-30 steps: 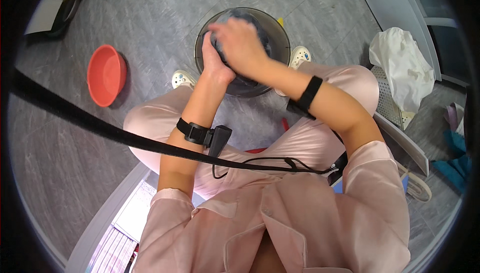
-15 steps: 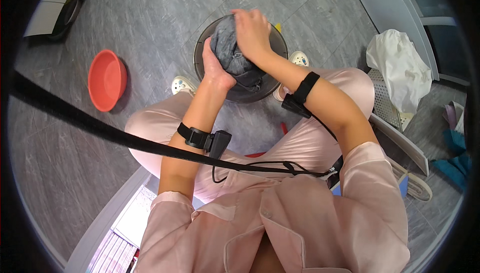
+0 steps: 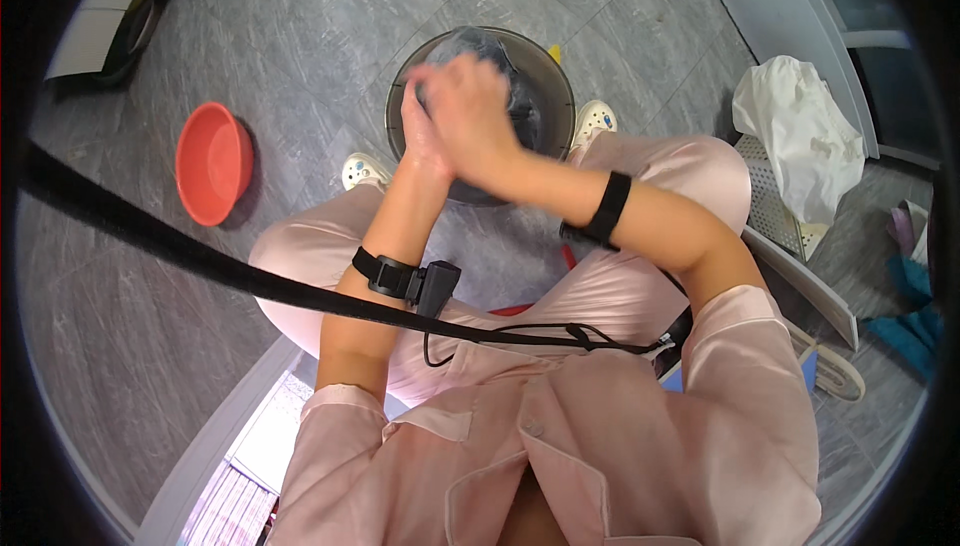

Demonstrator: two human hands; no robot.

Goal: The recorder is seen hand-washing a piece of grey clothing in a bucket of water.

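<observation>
A dark grey, wet-looking cloth (image 3: pixel 478 44) is bunched up in a round, dark see-through basin (image 3: pixel 558 96) between my feet. My left hand (image 3: pixel 425 134) grips the cloth along its left side, thumb side up. Across it comes my right hand (image 3: pixel 472 111), its fingers curled and blurred by motion, pressing a fold of the cloth against my left palm. Both hands hide the middle of the bundle. More of the cloth hangs down on the right inside the basin.
An orange-red basin (image 3: pixel 213 164) stands on the grey floor to the left. At the right a white bag (image 3: pixel 795 131) lies over a perforated basket (image 3: pixel 775 191). A black strap (image 3: pixel 250 271) crosses the view, with thin cables over my lap.
My right hand has moved left and down across the cloth, from its top right side to close against my left hand. The cloth has shifted and folded under it.
</observation>
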